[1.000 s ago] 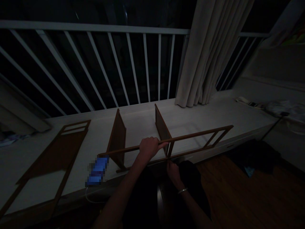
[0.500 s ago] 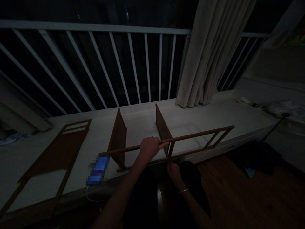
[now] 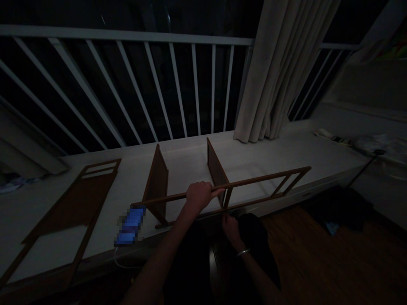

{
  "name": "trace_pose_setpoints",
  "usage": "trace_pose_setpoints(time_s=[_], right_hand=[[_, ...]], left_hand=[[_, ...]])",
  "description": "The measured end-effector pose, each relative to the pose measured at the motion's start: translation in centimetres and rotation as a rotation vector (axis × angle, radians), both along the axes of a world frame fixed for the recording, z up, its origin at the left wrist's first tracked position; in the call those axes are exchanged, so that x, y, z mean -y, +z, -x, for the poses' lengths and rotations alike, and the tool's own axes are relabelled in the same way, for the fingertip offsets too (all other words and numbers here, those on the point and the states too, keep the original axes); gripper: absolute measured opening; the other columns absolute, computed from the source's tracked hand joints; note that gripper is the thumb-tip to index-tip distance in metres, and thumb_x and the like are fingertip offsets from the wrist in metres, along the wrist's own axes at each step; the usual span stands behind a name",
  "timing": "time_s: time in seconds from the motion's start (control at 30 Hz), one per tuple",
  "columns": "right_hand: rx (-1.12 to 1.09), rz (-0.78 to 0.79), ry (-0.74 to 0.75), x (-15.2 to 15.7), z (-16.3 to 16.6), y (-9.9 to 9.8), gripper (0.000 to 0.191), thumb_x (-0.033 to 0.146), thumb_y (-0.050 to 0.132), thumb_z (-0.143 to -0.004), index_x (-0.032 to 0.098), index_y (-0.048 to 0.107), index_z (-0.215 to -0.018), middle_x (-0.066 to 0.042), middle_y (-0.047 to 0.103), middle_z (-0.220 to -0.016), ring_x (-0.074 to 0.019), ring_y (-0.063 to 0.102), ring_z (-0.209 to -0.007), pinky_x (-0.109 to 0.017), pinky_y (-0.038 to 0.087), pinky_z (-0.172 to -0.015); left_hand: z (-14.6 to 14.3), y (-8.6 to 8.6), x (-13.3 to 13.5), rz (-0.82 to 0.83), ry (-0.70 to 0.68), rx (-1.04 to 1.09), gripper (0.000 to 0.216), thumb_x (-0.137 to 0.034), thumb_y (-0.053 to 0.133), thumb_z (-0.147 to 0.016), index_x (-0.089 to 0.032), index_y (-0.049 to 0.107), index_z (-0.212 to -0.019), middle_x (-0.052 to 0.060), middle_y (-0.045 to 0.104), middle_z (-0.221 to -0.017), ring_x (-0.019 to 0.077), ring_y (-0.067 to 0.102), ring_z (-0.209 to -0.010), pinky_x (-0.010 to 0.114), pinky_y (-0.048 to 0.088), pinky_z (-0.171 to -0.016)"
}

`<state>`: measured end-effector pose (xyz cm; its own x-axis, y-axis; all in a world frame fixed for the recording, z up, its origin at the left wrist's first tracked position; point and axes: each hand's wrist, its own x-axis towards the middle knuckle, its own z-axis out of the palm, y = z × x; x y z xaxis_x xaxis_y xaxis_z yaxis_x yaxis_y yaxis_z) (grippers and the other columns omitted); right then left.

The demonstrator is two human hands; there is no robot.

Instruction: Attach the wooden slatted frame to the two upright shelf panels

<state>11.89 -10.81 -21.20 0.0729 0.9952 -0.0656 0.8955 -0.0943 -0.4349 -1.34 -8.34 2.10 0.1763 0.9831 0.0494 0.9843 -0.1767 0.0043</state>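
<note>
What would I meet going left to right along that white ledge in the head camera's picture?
Flat wooden frame → glowing phone → left upright panel → left hand gripping the long rail frame → right upright panel → curtain → small clutter at the far right end.

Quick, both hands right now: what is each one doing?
Left hand: closed around the top rail of the wooden frame.
Right hand: at the frame's lower rail by the upright; too dark to tell whether the fingers grip it.
</note>
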Motion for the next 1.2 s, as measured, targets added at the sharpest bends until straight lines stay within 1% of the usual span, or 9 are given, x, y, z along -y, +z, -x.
trace_pose_setpoints(time_s=[0.2,0.33,0.47,0.57,0.67,0.83,1.0,1.07,1.2], right_hand=[[0.13,0.025,0.036,0.2,0.1,-0.1,0.028,0.018,0.029,-0.085,0.009,0.056,-0.087,-0.013,0.064,-0.069,-0.0178,0.063,-0.065,-0.023,0.043,-0.058],[0.178,-0.006,0.09,0.2,0.0,-0.1,0.027,0.016,0.029,-0.085,0.01,0.055,-0.085,-0.013,0.064,-0.069,-0.02,0.062,-0.065,-0.027,0.044,-0.057],[0.147,-0.015,0.125,0.1,-0.5,0.0,0.027,0.018,0.03,-0.084,0.009,0.056,-0.086,-0.015,0.063,-0.07,-0.0221,0.062,-0.066,-0.029,0.043,-0.058],[0.095,-0.013,0.145,-0.1,-0.9,0.0,0.026,0.019,0.033,-0.083,0.009,0.056,-0.085,-0.015,0.063,-0.069,-0.0211,0.062,-0.066,-0.027,0.042,-0.058],[0.035,-0.018,0.126,-0.5,-1.1,-0.3,0.028,0.02,0.032,-0.083,0.009,0.058,-0.084,-0.015,0.064,-0.069,-0.0192,0.062,-0.065,-0.024,0.04,-0.057],[-0.12,-0.039,0.071,-1.0,-1.3,-0.8,0.032,0.024,0.03,-0.084,0.011,0.06,-0.085,-0.013,0.065,-0.073,-0.0159,0.061,-0.066,-0.02,0.038,-0.057],[-0.3,-0.039,0.05,-1.2,-1.4,-1.5,0.043,0.034,0.024,-0.085,0.013,0.061,-0.077,-0.008,0.065,-0.068,-0.013,0.06,-0.061,-0.018,0.039,-0.053],[-0.459,-0.037,0.015,-1.2,-1.3,-2.0,0.047,0.042,0.025,-0.083,0.013,0.061,-0.075,-0.008,0.065,-0.067,-0.0147,0.06,-0.061,-0.021,0.041,-0.055],[-0.888,0.015,-0.069,-1.0,-1.1,-3.1,0.054,0.059,0.037,-0.072,0.01,0.06,-0.079,-0.011,0.065,-0.071,-0.0193,0.06,-0.063,-0.028,0.044,-0.059]], left_hand=[[0.1,0.0,-0.1,-0.007,-0.019,-0.008,0.079,-0.069,0.011,-0.069,-0.011,0.064,-0.078,0.017,0.061,-0.077,0.0254,0.059,-0.078,0.033,0.041,-0.067],[0.2,0.0,-0.2,0.004,-0.045,-0.008,0.079,-0.068,0.009,-0.07,-0.011,0.063,-0.078,0.017,0.061,-0.077,0.0248,0.059,-0.078,0.032,0.041,-0.068],[0.2,0.3,0.0,0.021,-0.047,-0.015,0.079,-0.068,0.01,-0.07,-0.01,0.063,-0.079,0.016,0.061,-0.079,0.0249,0.058,-0.08,0.032,0.041,-0.069],[0.0,0.6,0.1,0.036,-0.043,-0.03,0.078,-0.067,0.01,-0.071,-0.01,0.062,-0.081,0.016,0.061,-0.08,0.0246,0.058,-0.081,0.031,0.041,-0.069],[-0.1,0.9,0.2,0.045,-0.033,-0.041,0.077,-0.066,0.011,-0.071,-0.01,0.062,-0.082,0.017,0.061,-0.082,0.0246,0.058,-0.082,0.031,0.041,-0.07],[0.0,0.8,-0.1,0.043,-0.043,-0.042,0.077,-0.066,0.01,-0.072,-0.01,0.062,-0.083,0.017,0.061,-0.082,0.0245,0.058,-0.082,0.031,0.04,-0.071],[0.2,0.2,-0.4,0.001,-0.067,-0.025,0.08,-0.067,0.006,-0.07,-0.011,0.062,-0.078,0.015,0.061,-0.077,0.0258,0.058,-0.078,0.033,0.041,-0.067],[0.3,0.1,-0.5,-0.003,-0.076,-0.018,0.08,-0.067,0.006,-0.07,-0.011,0.062,-0.077,0.015,0.061,-0.077,0.0256,0.058,-0.077,0.033,0.04,-0.067],[0.5,0.2,-0.7,0.039,-0.096,-0.01,0.079,-0.067,0.006,-0.07,-0.011,0.061,-0.079,0.014,0.061,-0.077,0.0245,0.058,-0.078,0.03,0.04,-0.066]])
